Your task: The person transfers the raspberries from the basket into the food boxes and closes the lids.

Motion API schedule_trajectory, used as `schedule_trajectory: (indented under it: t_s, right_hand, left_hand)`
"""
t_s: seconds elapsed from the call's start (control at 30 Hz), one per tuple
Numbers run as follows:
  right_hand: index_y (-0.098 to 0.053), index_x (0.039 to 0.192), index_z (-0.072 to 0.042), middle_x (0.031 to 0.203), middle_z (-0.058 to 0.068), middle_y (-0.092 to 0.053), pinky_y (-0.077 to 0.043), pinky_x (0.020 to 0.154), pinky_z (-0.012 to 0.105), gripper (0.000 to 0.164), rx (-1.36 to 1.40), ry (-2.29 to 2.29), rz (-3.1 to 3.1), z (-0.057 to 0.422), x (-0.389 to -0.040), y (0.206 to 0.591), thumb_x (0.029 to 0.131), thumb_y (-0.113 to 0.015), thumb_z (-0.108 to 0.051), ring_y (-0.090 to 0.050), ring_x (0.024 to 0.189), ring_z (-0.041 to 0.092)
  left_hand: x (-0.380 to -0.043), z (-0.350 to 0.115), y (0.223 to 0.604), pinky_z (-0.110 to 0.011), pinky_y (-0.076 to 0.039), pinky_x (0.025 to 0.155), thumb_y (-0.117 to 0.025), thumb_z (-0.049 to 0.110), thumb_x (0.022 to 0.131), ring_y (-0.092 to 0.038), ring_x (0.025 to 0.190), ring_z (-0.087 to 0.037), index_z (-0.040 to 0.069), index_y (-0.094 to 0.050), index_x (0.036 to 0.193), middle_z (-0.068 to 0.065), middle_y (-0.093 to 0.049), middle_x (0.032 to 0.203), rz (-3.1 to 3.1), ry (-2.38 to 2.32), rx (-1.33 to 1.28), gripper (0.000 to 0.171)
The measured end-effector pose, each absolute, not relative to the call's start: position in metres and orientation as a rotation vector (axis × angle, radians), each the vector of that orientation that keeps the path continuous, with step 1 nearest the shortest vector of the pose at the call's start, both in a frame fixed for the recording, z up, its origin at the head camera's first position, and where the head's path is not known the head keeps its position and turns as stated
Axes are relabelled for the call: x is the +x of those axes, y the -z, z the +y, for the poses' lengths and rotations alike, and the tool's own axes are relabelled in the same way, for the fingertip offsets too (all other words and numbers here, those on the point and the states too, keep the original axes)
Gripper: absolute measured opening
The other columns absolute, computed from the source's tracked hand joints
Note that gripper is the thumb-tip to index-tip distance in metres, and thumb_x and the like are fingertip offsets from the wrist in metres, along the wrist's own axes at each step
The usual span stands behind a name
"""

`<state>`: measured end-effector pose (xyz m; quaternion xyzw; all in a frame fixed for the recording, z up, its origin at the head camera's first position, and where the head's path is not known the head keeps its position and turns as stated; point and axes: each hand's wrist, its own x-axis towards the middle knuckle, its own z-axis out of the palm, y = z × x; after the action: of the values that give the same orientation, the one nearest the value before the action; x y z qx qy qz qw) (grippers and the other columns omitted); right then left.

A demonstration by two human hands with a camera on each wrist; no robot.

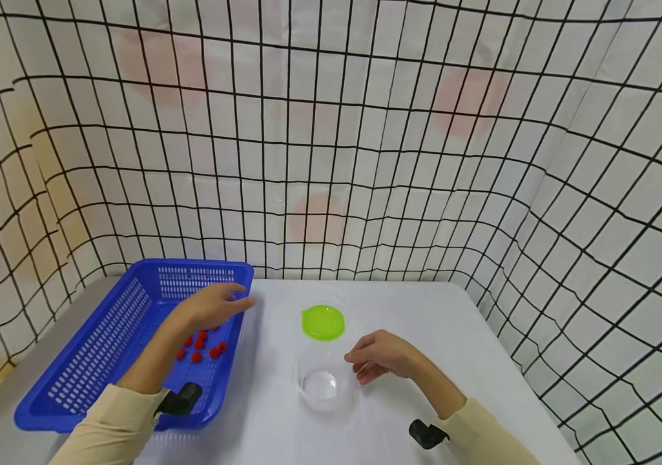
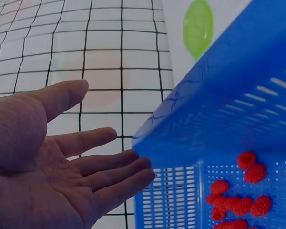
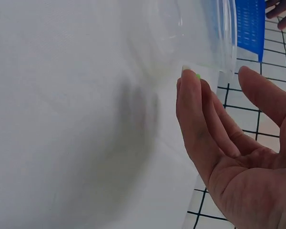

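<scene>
Over the right side of a blue plastic basket (image 1: 226, 381) hovers my left hand (image 1: 214, 306), its fingers extended and holding nothing. Several red raspberries (image 2: 243, 206) lie on the basket floor below it. A clear round plastic bowl (image 1: 321, 394) stands on the white table. My right hand (image 1: 385, 355) is just right of the bowl's rim, fingers loosely bent with a gap between thumb and fingertips; the right wrist view shows nothing held. Behind the bowl lies a flat green lid (image 1: 323, 323) with a small tab.
The white table (image 1: 424, 310) is bordered at the back and right by black netting (image 1: 365, 194) in front of pale sheeting. The basket's raised walls stand on the left. A black wrist strap piece (image 1: 427, 434) sits by the right sleeve.
</scene>
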<state>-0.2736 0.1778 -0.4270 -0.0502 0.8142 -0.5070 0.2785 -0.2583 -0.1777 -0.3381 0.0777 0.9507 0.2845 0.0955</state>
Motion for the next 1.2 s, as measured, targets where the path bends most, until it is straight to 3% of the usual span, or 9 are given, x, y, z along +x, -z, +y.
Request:
schedule_trajectory:
  t_s: [0.53, 0.77, 1.0, 1.2]
  right_hand:
    - [-0.066, 0.108, 0.011, 0.081, 0.011, -0.068, -0.064, 0.069, 0.032, 0.027, -0.145, 1.384, 2.031, 0.179, -0.272, 0.426, 0.092, -0.071, -0.01, -0.07, 0.068, 0.017]
    - [-0.067, 0.103, 0.006, 0.082, 0.011, -0.069, -0.064, 0.069, 0.032, 0.017, -0.134, 1.433, 2.026, 0.177, -0.275, 0.428, 0.092, -0.07, -0.006, -0.07, 0.067, 0.017]
    - [-0.066, 0.105, 0.009, 0.081, 0.01, -0.068, -0.064, 0.069, 0.033, 0.018, -0.126, 1.5, 2.045, 0.173, -0.276, 0.434, 0.091, -0.069, -0.003, -0.068, 0.065, 0.016]
    - [-0.066, 0.109, 0.01, 0.082, 0.008, -0.068, -0.064, 0.07, 0.033, 0.023, -0.116, 1.538, 2.042, 0.17, -0.279, 0.439, 0.092, -0.069, -0.006, -0.066, 0.065, 0.015]
  left_hand:
    - [-0.259, -0.193, 0.338, -0.065, -0.04, 0.11, -0.05, 0.039, 0.105, -0.049, 0.134, -0.049, -0.003, -0.045, 0.149, -0.031, -0.048, 0.148, 2.811, -0.873, 0.214, 0.061]
    - [-0.26, -0.198, 0.339, -0.065, -0.041, 0.109, -0.051, 0.04, 0.104, -0.049, 0.133, -0.049, -0.005, -0.046, 0.148, -0.031, -0.049, 0.147, 2.815, -0.88, 0.21, 0.062]
    - [-0.262, -0.204, 0.338, -0.065, -0.04, 0.11, -0.05, 0.037, 0.105, -0.047, 0.135, -0.051, -0.006, -0.049, 0.145, -0.032, -0.05, 0.146, 2.843, -0.842, 0.213, 0.059]
    - [-0.263, -0.215, 0.335, -0.058, -0.053, 0.097, -0.054, 0.031, 0.103, -0.061, 0.117, -0.045, -0.006, -0.058, 0.135, -0.03, -0.061, 0.131, 2.841, -0.87, 0.183, 0.049]
